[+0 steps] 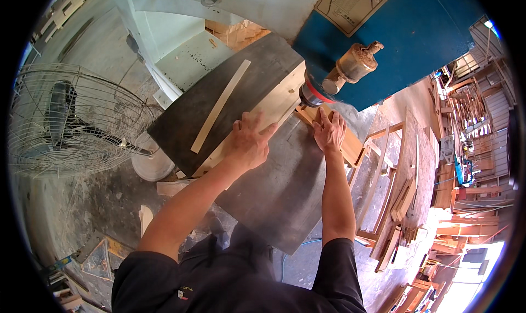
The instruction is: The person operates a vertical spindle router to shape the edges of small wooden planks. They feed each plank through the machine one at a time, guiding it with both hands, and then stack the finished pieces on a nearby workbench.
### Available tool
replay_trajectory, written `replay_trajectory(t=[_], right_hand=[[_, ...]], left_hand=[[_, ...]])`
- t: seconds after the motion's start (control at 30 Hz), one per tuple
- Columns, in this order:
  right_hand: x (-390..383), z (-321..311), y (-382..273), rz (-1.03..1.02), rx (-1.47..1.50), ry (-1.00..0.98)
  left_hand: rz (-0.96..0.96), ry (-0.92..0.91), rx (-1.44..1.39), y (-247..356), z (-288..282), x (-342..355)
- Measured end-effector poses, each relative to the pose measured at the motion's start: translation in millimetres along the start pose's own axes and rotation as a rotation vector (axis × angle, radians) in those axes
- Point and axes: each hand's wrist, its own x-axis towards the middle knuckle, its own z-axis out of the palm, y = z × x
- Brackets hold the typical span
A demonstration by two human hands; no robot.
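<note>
My left hand [249, 142] lies on a long pale wooden board [284, 94] that runs diagonally across a dark metal machine table [276, 195]. Its fingers are spread, with nothing gripped. Right of the board, my right hand [330, 131] rests with stretched fingers on a brown wooden piece [351, 146], just below a round spindle head with a red ring [315, 91]. The piece's far end reaches close under that spindle head; whether it touches the cutter cannot be made out. A thin, slightly curved wooden strip [221, 106] lies loose on the table left of the board.
A caged floor fan [71, 121] stands at the left. Above the table are the blue machine body [394, 44] and a dusty cylindrical fitting [356, 63]. On the right, a workbench [402, 187] carries wooden frames and offcuts, with stacked timber beyond.
</note>
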Motion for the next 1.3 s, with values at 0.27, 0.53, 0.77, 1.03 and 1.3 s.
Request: replay_trajectory(t=[0.27,0.53,0.77,1.03,1.3], right_hand=[[1,0,0,0.001,0.003,-0.002],[2,1,3,-0.009,0.011,0.01],[10,-3,5,0.029,0.01,-0.027],[-19,-46,14,0.198,-0.084,-0.245],[-157,-127,-27,0.369,-0.132,-0.434]], left_hand=[[-0.005,-0.009,0.012,0,1,1],[0.012,0.033,0.016,0,7,1],[0.022,0.046,0.032,0,6,-1],[0.0,0.009,0.0,-2,7,1],[0.02,0.081,0.002,-2,20,5]])
